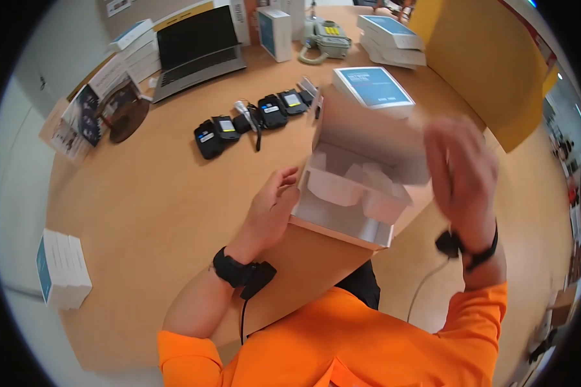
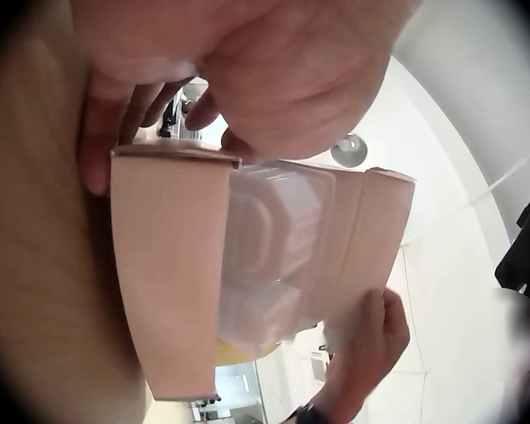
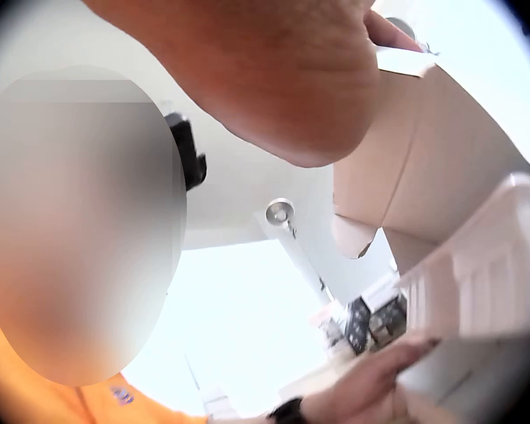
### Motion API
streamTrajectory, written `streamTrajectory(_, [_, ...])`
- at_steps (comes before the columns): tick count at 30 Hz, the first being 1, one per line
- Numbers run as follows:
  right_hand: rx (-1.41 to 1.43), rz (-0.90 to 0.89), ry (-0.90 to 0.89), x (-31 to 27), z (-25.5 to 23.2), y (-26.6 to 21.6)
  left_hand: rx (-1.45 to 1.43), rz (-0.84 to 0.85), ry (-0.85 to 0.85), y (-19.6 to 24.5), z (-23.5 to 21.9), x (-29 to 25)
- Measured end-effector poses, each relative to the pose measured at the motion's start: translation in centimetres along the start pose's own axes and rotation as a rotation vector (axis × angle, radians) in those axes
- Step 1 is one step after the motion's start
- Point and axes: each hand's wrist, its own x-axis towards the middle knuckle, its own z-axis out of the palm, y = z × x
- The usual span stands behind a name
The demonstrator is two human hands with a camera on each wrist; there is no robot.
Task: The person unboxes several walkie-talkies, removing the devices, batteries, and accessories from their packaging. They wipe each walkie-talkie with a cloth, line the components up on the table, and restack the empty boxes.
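Note:
A white cardboard box (image 1: 342, 233) stands at the table's front edge with its lid (image 1: 371, 132) raised. Inside, a translucent plastic tray insert (image 1: 342, 184) sits tilted; the left wrist view also shows this moulded insert (image 2: 274, 221). My left hand (image 1: 271, 206) rests against the box's left side, fingers loosely bent along the outer wall. At the lid's right edge is my right hand (image 1: 461, 164), blurred in the head view, its fingers bent over that edge. From the left wrist, the right hand (image 2: 367, 353) appears at the lid's far corner.
Behind the box lies a blue-and-white box (image 1: 374, 87), with more stacked boxes (image 1: 390, 42) farther back. Several black devices (image 1: 271, 111) lie mid-table. A laptop (image 1: 197, 51), a telephone (image 1: 326, 40) and a box stack (image 1: 64, 267) stand around. A yellow partition (image 1: 487, 71) borders the right.

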Motion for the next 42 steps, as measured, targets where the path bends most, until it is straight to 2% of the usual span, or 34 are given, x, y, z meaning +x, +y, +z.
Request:
streamTrajectory(2, [-0.038,0.088,0.132,1.8,2.1,3.4,0.092,0.086,0.012,-0.7,-0.5,0.4])
streamTrajectory(3, [-0.01,0.157,0.163,2.3,3.6,5.2,0.052,0.204,0.03,-1.5,-0.3,0.5])
streamTrajectory(4, [0.022,0.225,0.194,2.1,5.3,6.6,0.065,0.232,0.037,-2.0,-0.2,0.7])
streamTrajectory(7, [0.168,0.496,0.211,-1.5,10.6,10.4,0.098,0.324,0.081,-2.0,0.2,0.8])
streamTrajectory(10, [0.292,0.701,0.177,-5.4,11.9,9.1,0.214,0.26,0.132,-0.9,-0.2,0.0])
streamTrajectory(13, [0.692,1.058,0.363,-8.5,11.9,8.6,0.37,0.284,0.188,0.0,-0.8,-0.2])
streamTrajectory(16, [0.909,1.18,0.497,-10.2,11.2,7.5,0.428,0.244,0.155,0.1,-0.9,0.1])
streamTrajectory(19, [1.084,1.199,0.582,-10.8,12.0,7.5,0.531,0.236,0.144,0.0,-0.7,0.1])
streamTrajectory(22, [1.024,1.097,0.449,-9.5,14.8,6.8,0.63,0.291,0.143,-0.1,0.1,0.2])
streamTrajectory(24, [1.079,0.959,0.162,-7.9,16.0,5.1,0.63,0.305,0.184,-0.6,0.7,0.3])
streamTrajectory(26, [0.803,0.758,0.02,-8.5,18.0,4.8,0.619,0.302,0.213,-0.9,0.6,0.2])
streamTrajectory(28, [0.926,0.94,-0.168,-9.4,17.9,5.2,0.593,0.284,0.222,-0.8,0.2,0.2])
streamTrajectory(29, [0.858,0.898,-0.185,-9.8,17.6,5.8,0.601,0.308,0.225,-0.7,0.2,0.2])
streamTrajectory(30, [0.928,0.994,-0.162,-10.1,17.7,5.8,0.599,0.322,0.229,-0.7,0.1,0.3])
streamTrajectory(32, [0.971,1.069,-0.186,-10.5,17.4,6.0,0.589,0.35,0.206,-0.9,0.0,0.3])
streamTrajectory(35, [0.938,1.007,-0.213,-10.4,16.6,6.0,0.473,0.276,0.152,-0.8,-0.4,0.7])
streamTrajectory(36, [1.015,1.075,-0.122,-10.5,16.4,5.8,0.422,0.239,0.134,-1.0,-0.8,1.1])
streamTrajectory(38, [1.171,1.204,0.061,-11.1,15.6,5.2,0.175,0.129,0.284,-1.5,-3.2,2.2])
streamTrajectory(39, [1.139,1.285,0.083,-11.6,14.8,5.1,0.049,0.072,0.358,-1.5,-4.8,2.7])
streamTrajectory(41, [1.207,1.301,0.128,-14.3,14.4,5.9,-0.113,0.088,0.544,0.4,-9.0,3.7])
streamTrajectory(42, [1.239,1.309,0.146,-15.3,14.2,6.1,0.042,0.112,0.648,-0.7,-12.2,5.1])
